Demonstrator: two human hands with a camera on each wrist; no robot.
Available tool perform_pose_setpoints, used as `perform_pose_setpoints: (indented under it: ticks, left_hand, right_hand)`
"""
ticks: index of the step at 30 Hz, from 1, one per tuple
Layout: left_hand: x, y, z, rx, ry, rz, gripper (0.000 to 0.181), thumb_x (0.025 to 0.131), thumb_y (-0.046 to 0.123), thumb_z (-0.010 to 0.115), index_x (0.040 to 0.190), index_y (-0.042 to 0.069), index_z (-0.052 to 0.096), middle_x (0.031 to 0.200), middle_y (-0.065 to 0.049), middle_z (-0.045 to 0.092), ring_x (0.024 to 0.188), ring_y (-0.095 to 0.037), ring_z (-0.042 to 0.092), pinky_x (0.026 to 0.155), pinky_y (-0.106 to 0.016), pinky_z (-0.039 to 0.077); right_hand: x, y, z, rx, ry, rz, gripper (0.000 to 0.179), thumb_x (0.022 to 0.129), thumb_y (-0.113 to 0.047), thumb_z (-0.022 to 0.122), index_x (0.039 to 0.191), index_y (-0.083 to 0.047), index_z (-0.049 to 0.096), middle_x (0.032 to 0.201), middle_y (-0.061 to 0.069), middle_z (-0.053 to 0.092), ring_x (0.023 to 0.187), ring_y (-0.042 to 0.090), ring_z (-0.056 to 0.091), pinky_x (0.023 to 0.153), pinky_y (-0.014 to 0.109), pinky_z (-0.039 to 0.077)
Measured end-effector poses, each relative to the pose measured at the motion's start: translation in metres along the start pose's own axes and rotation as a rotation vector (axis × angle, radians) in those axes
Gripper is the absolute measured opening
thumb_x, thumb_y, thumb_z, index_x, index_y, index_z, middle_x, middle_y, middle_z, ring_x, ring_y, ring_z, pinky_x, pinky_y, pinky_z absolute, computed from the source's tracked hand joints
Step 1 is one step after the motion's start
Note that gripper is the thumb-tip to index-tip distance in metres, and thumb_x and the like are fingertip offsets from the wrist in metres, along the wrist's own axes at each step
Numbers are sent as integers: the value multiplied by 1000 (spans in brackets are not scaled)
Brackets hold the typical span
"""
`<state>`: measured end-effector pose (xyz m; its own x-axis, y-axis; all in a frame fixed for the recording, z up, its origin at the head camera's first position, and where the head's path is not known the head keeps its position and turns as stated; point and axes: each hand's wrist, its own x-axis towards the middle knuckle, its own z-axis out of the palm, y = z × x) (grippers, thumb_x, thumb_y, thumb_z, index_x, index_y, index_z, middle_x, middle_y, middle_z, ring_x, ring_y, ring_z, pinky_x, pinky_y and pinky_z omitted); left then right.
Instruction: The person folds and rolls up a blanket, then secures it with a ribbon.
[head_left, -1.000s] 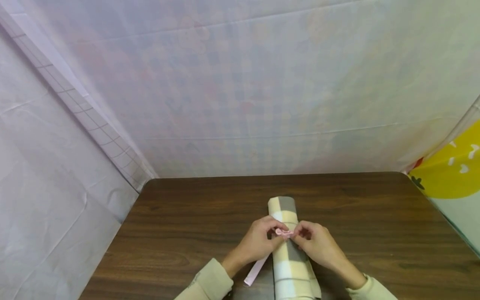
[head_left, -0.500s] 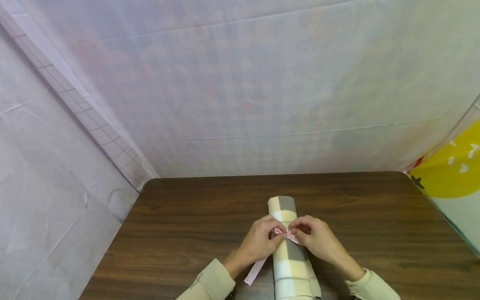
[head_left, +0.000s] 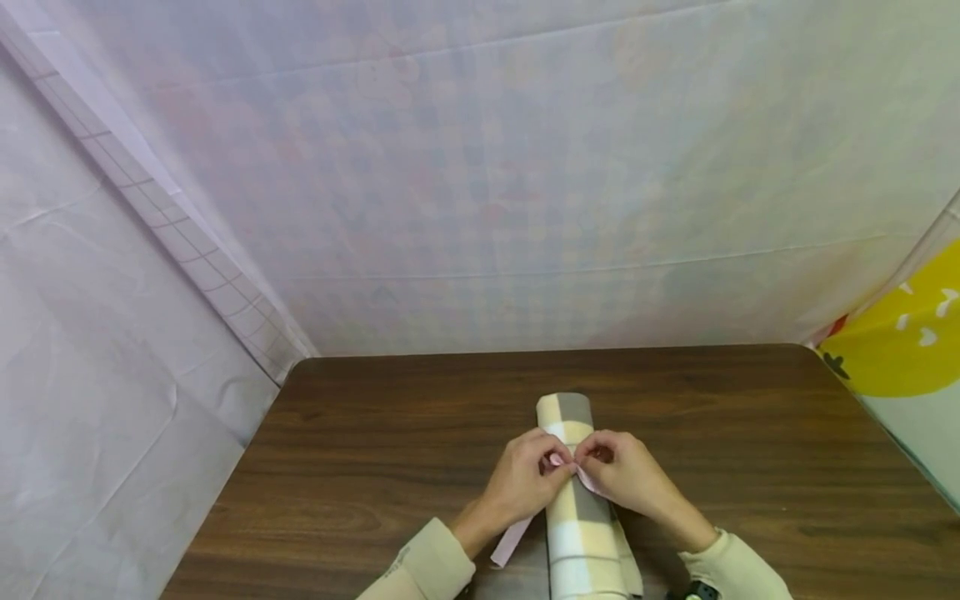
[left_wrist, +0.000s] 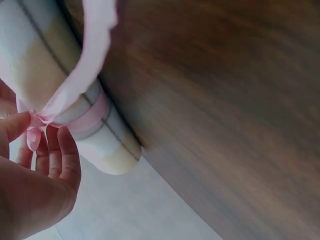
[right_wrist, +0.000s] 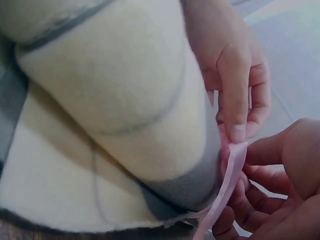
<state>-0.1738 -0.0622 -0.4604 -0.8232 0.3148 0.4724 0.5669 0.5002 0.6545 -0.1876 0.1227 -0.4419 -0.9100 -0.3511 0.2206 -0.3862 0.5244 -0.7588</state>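
Observation:
A rolled checked blanket [head_left: 581, 533] in cream, white and grey lies lengthwise on the table. Round its middle runs a pink ribbon [left_wrist: 90, 117], gathered into a loop and knot on top. My left hand [head_left: 522, 475] pinches the ribbon's loop at the knot between thumb and fingers. From the other side my right hand [head_left: 628, 472] pinches the ribbon close to the knot, the fingertips of both hands nearly meeting. One ribbon tail hangs down left of the roll; another trails below my right fingers in the right wrist view.
The dark wooden table [head_left: 375, 433] extends to both sides of the roll. Behind it hangs a pale patterned curtain [head_left: 487, 208], with a white sheet [head_left: 90, 375] at the left. A yellow printed shape [head_left: 907, 333] shows at the right.
My right fingers have shifted slightly left and in toward the knot, and the ribbon on that side now slants down under the hand. My left hand stays almost in place.

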Motion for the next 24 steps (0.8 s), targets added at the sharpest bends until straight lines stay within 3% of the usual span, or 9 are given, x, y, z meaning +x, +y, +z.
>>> perform_pose_setpoints:
  ticks: [8,14,18,24]
  left_hand:
    - [4,2,9,33,65,-68,9,81,4,75,86,9,70,80,1,65,69,-1,55,62,-8,43]
    - [5,3,12,146,56,-21,7,82,5,75,87,10,74,79,3,63,67,1,52,62,-7,41]
    - [5,3,13,165,63,2,8,81,4,73,83,10,69,80,2,63,70,0,53,63,-8,42]
    - [5,4,15,182,68,-21,11,84,6,71,82,12,62,77,5,61,69,0,51,60,-9,41]
  right_hand:
    - [0,-2,1,138,-26,110,6,91,-3,65,86,-6,67,77,2,68,66,6,57,59,21,47]
    - [-5,-3,1,148,-28,105,5,94,-5,63,89,-5,65,83,2,65,69,6,55,61,22,45]
    - [-6,-2,1,157,-31,122,4,94,-5,62,90,-4,64,82,3,63,68,7,54,61,22,45]
    - [-10,-2,2,197,-40,168,6,93,-1,60,92,-4,65,79,4,64,64,8,54,57,22,45]
